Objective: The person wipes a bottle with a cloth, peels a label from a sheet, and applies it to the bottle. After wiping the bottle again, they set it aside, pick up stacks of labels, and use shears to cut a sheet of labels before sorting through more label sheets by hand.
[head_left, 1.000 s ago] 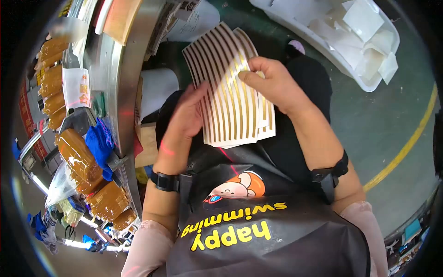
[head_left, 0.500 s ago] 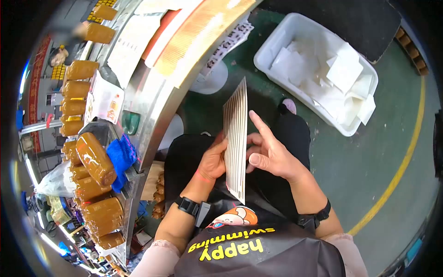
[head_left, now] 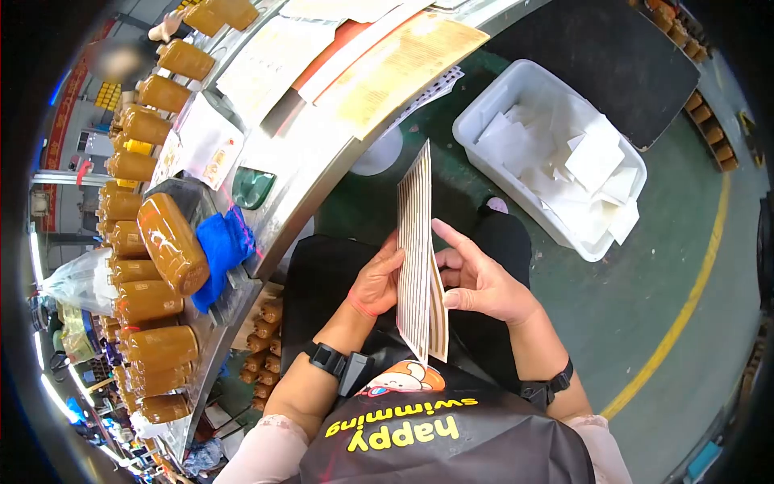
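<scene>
My left hand (head_left: 377, 278) is closed around the left side of thin sheets with brown and white stripes, held upright over my lap. The front striped sheet (head_left: 414, 250) is seen at a steep angle. Behind it a second striped sheet (head_left: 439, 319) stands slightly apart at the lower right. My right hand (head_left: 488, 282) is at the right edge of the sheets, its index finger stretched out and its thumb spread from it. The thumb tip meets the second sheet's edge, and the other fingers are curled, partly hidden by the sheets.
Left of me is a metal workbench (head_left: 298, 173) with brown glossy bottles (head_left: 172, 244), a blue cloth (head_left: 219, 252) and papers (head_left: 278, 68). A white bin (head_left: 476, 133) holding white sheets stands on the green floor at the right. Someone's hand (head_left: 165, 27) shows at the bench's far end.
A second striped sheet now shows apart from the front one. My right hand has come closer to the sheets' edge, and my view has shifted slightly.
</scene>
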Tool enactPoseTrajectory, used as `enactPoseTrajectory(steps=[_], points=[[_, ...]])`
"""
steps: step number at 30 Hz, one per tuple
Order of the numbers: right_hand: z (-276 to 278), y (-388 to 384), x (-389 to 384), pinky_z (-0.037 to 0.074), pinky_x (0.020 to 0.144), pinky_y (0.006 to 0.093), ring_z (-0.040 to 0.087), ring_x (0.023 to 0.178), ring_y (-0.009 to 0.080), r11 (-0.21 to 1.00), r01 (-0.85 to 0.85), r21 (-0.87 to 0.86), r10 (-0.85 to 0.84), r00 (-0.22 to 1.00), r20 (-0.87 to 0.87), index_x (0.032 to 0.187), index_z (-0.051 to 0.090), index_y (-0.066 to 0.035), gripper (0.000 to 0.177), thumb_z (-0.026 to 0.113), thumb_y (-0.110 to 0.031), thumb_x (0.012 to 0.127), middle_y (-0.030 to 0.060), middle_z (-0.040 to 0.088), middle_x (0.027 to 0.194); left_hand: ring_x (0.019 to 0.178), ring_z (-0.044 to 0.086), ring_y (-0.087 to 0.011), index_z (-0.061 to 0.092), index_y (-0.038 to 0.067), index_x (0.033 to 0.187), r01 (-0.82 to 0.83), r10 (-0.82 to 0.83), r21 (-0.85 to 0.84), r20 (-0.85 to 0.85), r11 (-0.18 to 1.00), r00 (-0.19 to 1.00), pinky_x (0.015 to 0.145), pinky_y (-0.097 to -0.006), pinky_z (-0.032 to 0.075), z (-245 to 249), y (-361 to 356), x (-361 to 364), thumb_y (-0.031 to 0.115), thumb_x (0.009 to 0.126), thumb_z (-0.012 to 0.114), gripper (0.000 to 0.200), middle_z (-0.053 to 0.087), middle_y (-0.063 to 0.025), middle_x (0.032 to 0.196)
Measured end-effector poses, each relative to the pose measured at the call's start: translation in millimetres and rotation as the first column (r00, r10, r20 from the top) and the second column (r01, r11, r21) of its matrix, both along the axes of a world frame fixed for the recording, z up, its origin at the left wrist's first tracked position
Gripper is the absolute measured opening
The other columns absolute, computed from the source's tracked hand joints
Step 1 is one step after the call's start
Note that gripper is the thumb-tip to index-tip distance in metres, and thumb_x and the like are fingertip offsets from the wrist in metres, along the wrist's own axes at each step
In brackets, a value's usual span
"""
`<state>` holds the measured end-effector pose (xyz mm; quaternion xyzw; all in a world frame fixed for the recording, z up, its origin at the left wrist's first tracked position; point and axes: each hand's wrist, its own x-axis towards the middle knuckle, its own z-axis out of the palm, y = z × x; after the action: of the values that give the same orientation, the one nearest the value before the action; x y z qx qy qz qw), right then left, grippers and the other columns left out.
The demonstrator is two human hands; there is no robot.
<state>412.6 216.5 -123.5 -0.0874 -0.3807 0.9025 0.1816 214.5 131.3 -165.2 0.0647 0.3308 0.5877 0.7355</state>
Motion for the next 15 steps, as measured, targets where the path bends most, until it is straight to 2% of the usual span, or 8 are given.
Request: enactPoseTrajectory(steps=[4, 5, 8, 9, 10, 13, 14, 15], points=[[2, 0, 7, 0.045, 0.093, 0.0344, 0.056, 0.105, 0.0215, 1.000, -0.022, -0.014, 0.022, 1.000, -0.003, 0.150, 0.011, -0.010, 0.089, 0.070, -0.014, 0.084, 0.0163, 0.048, 0.127, 0.107, 0.060, -0.0194, 0.036, 0.014, 0.140, 0.000, 0.002, 0.061, -0.033, 0.998, 0.999, 0.091, -0.0389, 0.053, 5, -1, -2, 0.016, 0.093, 0.056, 0.052, 0.057, -0.0058, 0.122], [7, 3, 12, 0.039, 0.100, 0.0342, 0.051, 0.116, 0.0218, 0.999, -0.031, 0.036, 0.031, 0.999, -0.008, 0.148, 0.018, -0.005, 0.083, 0.070, -0.018, 0.084, 0.0154, 0.046, 0.132, 0.110, 0.059, -0.0202, 0.035, 0.011, 0.140, -0.017, 0.021, 0.059, -0.069, 0.998, 0.997, 0.094, -0.0373, 0.050, 10, 0, 0, 0.012, 0.090, 0.058, 0.054, 0.056, -0.0072, 0.124], [2, 9, 24, 0.037, 0.102, 0.0344, 0.044, 0.124, 0.0199, 0.997, 0.061, 0.052, -0.068, 0.987, 0.144, 0.145, 0.023, 0.000, 0.078, 0.069, -0.020, 0.085, 0.0134, 0.045, 0.134, 0.120, 0.052, -0.0204, 0.029, 0.009, 0.143, -0.072, 0.080, 0.044, -0.232, 0.996, 0.969, 0.102, -0.0364, 0.044, 22, 2, 4, 0.003, 0.089, 0.056, 0.061, 0.050, -0.0083, 0.133], [7, 5, 24, 0.042, 0.097, 0.0317, 0.052, 0.115, 0.0165, 0.977, 0.213, 0.031, -0.215, 0.954, 0.209, 0.141, 0.029, -0.001, 0.076, 0.071, -0.025, 0.083, 0.0096, 0.049, 0.131, 0.124, 0.047, -0.0199, 0.026, 0.009, 0.144, -0.069, 0.101, 0.103, -0.343, 0.992, 0.934, 0.105, -0.0361, 0.039, 27, 7, 10, -0.001, 0.088, 0.051, 0.063, 0.045, -0.0097, 0.137], [13, 4, 20, 0.040, 0.099, 0.0325, 0.052, 0.115, 0.0170, 0.928, 0.325, 0.180, -0.366, 0.887, 0.281, 0.139, 0.031, 0.002, 0.069, 0.068, -0.018, 0.084, 0.0105, 0.050, 0.131, 0.125, 0.045, -0.0194, 0.024, 0.008, 0.144, -0.071, 0.139, 0.173, -0.414, 0.982, 0.899, 0.106, -0.0357, 0.037, 36, 13, 18, -0.002, 0.088, 0.050, 0.063, 0.044, -0.0101, 0.138], [49, 14, 33, 0.038, 0.101, 0.0330, 0.051, 0.116, 0.0185, 0.797, 0.478, 0.370, -0.593, 0.736, 0.327, 0.134, 0.038, 0.006, 0.057, 0.058, -0.001, 0.081, 0.0135, 0.052, 0.129, 0.128, 0.038, -0.0166, 0.015, 0.006, 0.146, -0.005, 0.273, 0.410, -0.599, 0.912, 0.753, 0.108, -0.0335, 0.030, 75, 30, 44, -0.005, 0.087, 0.047, 0.068, 0.039, -0.0110, 0.138], [60, 16, 42, 0.039, 0.100, 0.0334, 0.052, 0.115, 0.0180, 0.717, 0.485, 0.500, -0.664, 0.695, 0.277, 0.132, 0.040, 0.006, 0.054, 0.057, -0.001, 0.082, 0.0130, 0.054, 0.127, 0.127, 0.039, -0.0169, 0.015, 0.003, 0.145, -0.017, 0.336, 0.493, -0.566, 0.870, 0.753, 0.107, -0.0330, 0.030, 86, 35, 53, -0.003, 0.086, 0.048, 0.067, 0.040, -0.0102, 0.136], [64, 16, 51, 0.040, 0.099, 0.0341, 0.053, 0.115, 0.0178, 0.699, 0.487, 0.523, -0.670, 0.702, 0.241, 0.132, 0.041, 0.005, 0.053, 0.057, -0.001, 0.082, 0.0127, 0.055, 0.126, 0.126, 0.039, -0.0171, 0.016, 0.002, 0.143, 0.027, 0.353, 0.524, -0.610, 0.851, 0.710, 0.107, -0.0331, 0.030, 84, 38, 57, -0.002, 0.086, 0.049, 0.066, 0.041, -0.0108, 0.135]])
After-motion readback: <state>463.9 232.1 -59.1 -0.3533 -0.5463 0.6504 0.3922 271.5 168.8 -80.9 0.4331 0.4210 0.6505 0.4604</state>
